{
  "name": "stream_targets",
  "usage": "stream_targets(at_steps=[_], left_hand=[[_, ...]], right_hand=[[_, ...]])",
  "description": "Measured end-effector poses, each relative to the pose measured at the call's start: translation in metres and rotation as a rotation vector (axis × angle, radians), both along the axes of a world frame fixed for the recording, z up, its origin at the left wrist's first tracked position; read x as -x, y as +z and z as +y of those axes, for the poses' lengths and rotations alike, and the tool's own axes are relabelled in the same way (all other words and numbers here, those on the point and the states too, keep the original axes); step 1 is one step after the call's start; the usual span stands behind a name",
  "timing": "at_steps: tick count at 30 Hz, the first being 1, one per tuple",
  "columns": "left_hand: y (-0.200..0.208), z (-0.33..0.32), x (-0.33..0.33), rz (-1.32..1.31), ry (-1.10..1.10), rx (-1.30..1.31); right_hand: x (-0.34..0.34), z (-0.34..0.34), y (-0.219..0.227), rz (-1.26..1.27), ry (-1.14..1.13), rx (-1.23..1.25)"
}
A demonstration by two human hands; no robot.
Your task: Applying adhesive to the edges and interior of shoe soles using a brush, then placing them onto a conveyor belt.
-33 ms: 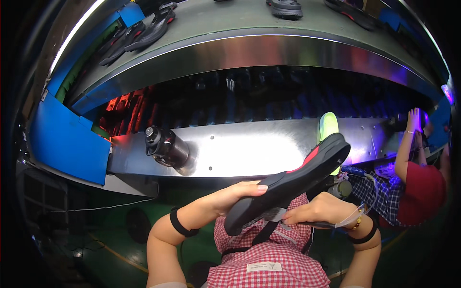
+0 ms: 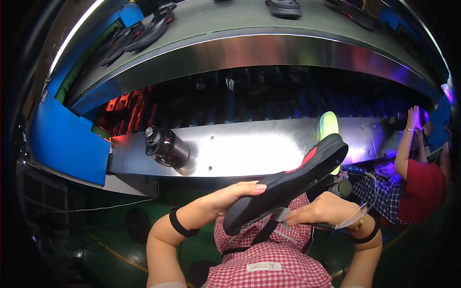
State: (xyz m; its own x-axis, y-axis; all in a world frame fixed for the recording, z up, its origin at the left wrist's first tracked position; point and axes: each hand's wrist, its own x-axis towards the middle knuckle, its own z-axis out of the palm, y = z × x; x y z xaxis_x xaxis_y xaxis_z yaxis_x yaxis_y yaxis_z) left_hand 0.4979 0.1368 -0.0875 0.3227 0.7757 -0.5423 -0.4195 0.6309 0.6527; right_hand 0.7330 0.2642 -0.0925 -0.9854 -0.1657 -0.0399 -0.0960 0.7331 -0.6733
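Observation:
My left hand (image 2: pixel 242 192) grips a black shoe (image 2: pixel 293 180) with a red patch near its heel, thumb across its upper side. The shoe is tilted, one end up to the right, its sole edge facing me. Closed fingers of my right hand (image 2: pixel 319 210) pinch a small flat brush (image 2: pixel 280 214) with pale bristles, close to the shoe's lower edge; its handle is mostly hidden. Whether the bristles touch the shoe, I cannot tell. A bright yellow-green piece (image 2: pixel 328 126) shows behind the raised end, partly covered by it.
A dark bottle (image 2: pixel 169 150) stands on the metal ledge (image 2: pixel 230 149) to the left. Several dark shoes (image 2: pixel 151 33) rest on the green belt (image 2: pixel 230 24) above. At right, a person in red (image 2: pixel 420 192) reaches toward the purple light. A blue panel (image 2: pixel 69 141) borders the left.
My right hand and the brush have shifted slightly right along the shoe's lower edge. The shoe has moved very little.

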Motion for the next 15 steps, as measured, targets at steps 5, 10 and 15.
stream_targets(at_steps=[5,10,15], left_hand=[[0.012,-0.008,-0.004,-0.070,0.085,0.079],[0.005,-0.014,0.002,-0.027,0.048,0.063],[0.009,-0.020,0.002,-0.041,0.135,0.078]], right_hand=[[0.001,0.005,-0.006,0.283,-0.090,0.230],[-0.010,-0.003,0.002,0.058,-0.013,-0.132],[-0.014,0.007,-0.002,0.278,-0.178,-0.021]])
